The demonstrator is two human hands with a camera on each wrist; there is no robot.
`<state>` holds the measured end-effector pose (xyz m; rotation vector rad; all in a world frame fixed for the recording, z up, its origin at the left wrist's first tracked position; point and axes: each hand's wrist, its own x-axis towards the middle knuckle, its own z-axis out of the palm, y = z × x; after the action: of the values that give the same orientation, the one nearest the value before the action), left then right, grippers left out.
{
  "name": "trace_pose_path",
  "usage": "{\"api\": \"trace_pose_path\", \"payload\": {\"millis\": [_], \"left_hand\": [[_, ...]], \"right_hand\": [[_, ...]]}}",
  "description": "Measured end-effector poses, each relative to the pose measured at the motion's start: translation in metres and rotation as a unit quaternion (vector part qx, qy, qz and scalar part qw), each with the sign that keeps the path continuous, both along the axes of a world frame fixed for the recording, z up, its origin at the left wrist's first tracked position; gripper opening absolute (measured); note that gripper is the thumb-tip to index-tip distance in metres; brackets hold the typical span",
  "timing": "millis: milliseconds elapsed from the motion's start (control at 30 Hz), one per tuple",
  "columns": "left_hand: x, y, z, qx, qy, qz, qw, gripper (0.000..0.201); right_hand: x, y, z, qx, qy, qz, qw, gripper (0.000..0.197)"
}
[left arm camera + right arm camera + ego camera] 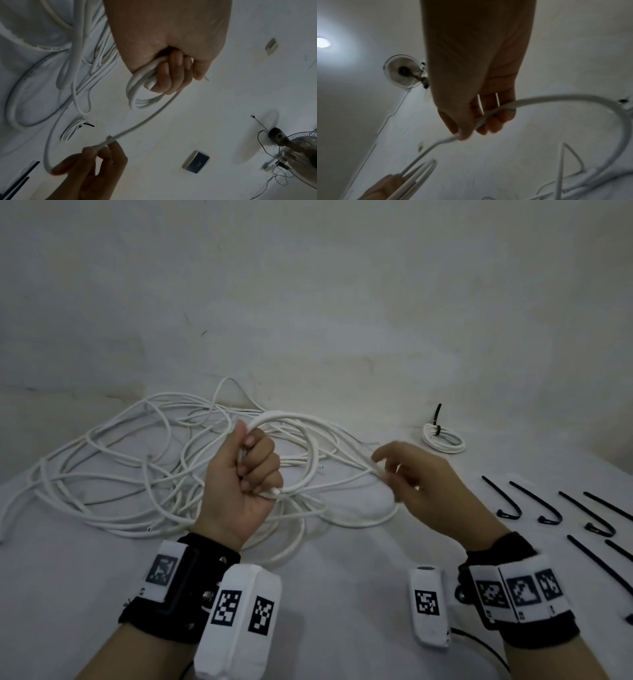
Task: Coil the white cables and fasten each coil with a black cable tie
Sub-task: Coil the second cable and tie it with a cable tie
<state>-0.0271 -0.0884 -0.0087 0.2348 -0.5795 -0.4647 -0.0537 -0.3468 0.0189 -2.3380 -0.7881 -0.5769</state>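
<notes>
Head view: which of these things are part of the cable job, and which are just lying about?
In the job:
- left hand, gripping the coil
- right hand, pinching the cable
- loose white cables
- finished coil
- black cable ties

Lying about:
- fan
- dark box

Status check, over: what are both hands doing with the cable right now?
Left hand grips coil. Right hand pinches the trailing cable. Loose tangle underneath. One tied coil done, black cable ties waiting.

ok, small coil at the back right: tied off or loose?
Tied. A black cable tie cinches the small coil, its tail sticking up; the coil lies on the white surface.
</notes>
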Motion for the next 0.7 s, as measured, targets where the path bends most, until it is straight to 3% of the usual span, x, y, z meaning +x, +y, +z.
{"api": "trace_pose_path", "payload": {"millis": [133,233,400,533,600,700], "left_hand": [[-0.001,-0.003,-0.001,0.063,0.019,0.127,0.990,0.029],[0.000,-0.005,-0.003,0.085,0.029,0.146,0.985,0.036],[-0.001,-0.001,0.002,0.054,0.038,0.156,0.986,0.030],[0.004,0.011,0.003,-0.039,0.035,0.091,0.994,0.032],[0.005,0.016,0.005,-0.039,0.066,0.137,0.988,0.035],[0.000,0.015,0.009,-0.009,0.079,0.202,0.976,0.036]], "right_hand": [[-0.004,0.015,0.001,-0.179,-0.040,-0.014,0.983,0.010],[-0.010,0.026,0.001,-0.214,-0.010,-0.005,0.977,0.014],[-0.010,0.013,0.004,-0.144,-0.017,-0.027,0.989,0.033],[-0.004,-0.009,0.007,-0.011,-0.034,-0.068,0.997,0.029],[-0.004,-0.015,0.009,0.026,-0.044,-0.069,0.996,0.026],[-0.003,-0.015,0.008,-0.015,-0.057,-0.065,0.996,0.017]]}}
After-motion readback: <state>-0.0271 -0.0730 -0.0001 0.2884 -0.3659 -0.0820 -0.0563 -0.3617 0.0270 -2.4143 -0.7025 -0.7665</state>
